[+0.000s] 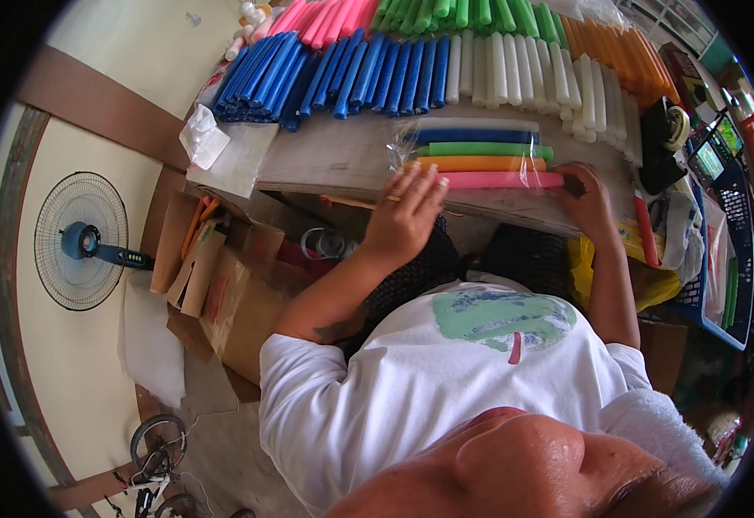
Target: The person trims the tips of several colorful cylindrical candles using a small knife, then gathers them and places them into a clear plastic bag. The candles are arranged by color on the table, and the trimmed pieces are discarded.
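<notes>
Five-coloured candles lie side by side on the wooden table before me: a white candle (pixel 480 125), a blue candle (pixel 474 136), a green candle (pixel 487 149), an orange candle (pixel 480 164) and a pink candle (pixel 500 180). Clear plastic wrap (pixel 403 139) covers much of them and sticks out at their left ends. My left hand (pixel 409 210) rests with spread fingertips on the left ends of the orange and pink candles. Around the right end of the pink candle curl the fingers of my right hand (pixel 587 197).
Behind lie rows of blue candles (pixel 377 74), white candles (pixel 519 71), pink candles (pixel 331 22), green candles (pixel 454 16) and orange candles (pixel 616 55). A tape dispenser (pixel 665 139) and a blue plastic basket (pixel 742 259) are at right. Cardboard boxes (pixel 241 311) stand left, below the table.
</notes>
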Demonstrator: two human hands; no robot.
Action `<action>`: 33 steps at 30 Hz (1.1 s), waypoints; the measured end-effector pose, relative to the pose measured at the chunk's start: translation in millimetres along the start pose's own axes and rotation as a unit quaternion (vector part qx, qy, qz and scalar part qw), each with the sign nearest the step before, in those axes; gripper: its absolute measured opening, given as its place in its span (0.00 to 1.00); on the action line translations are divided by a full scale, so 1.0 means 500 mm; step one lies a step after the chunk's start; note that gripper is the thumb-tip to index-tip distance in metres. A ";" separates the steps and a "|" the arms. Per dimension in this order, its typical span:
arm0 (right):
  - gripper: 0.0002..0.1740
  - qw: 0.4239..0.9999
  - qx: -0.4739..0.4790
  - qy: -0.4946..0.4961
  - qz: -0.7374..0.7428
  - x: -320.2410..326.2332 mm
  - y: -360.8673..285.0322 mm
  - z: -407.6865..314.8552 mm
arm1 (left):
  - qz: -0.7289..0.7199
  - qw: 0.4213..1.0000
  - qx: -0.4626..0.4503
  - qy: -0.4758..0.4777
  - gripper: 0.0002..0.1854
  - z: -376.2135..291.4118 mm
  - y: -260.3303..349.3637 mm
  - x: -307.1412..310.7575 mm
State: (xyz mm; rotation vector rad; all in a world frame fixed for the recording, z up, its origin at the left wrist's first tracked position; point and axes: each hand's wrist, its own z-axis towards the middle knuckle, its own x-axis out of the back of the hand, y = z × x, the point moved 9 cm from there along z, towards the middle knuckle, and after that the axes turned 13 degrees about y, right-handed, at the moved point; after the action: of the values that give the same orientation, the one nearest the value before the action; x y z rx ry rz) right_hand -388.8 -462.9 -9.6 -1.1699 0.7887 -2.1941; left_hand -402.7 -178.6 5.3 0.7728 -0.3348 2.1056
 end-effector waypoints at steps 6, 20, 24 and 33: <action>0.17 0.996 -0.070 0.034 -0.043 0.012 -0.002 0.000 | 0.035 0.993 0.047 0.099 0.12 -0.027 -0.056 0.058; 0.11 0.997 0.051 -0.029 -0.052 -0.006 -0.012 0.004 | 0.021 0.992 -0.032 0.120 0.10 0.013 0.002 0.039; 0.09 0.997 0.038 -0.052 -0.043 -0.020 -0.009 0.007 | -0.012 0.990 -0.113 0.078 0.13 0.043 0.058 -0.019; 0.08 0.991 0.093 -0.088 0.029 -0.033 -0.038 0.010 | -0.052 0.994 -0.050 0.080 0.05 0.048 0.054 -0.073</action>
State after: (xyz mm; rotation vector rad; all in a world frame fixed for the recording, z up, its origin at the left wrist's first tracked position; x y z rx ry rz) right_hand -379.8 -439.9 -3.1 -1.2109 0.5249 -2.0356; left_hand -398.0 -229.6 1.6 0.5473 -0.3045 2.0204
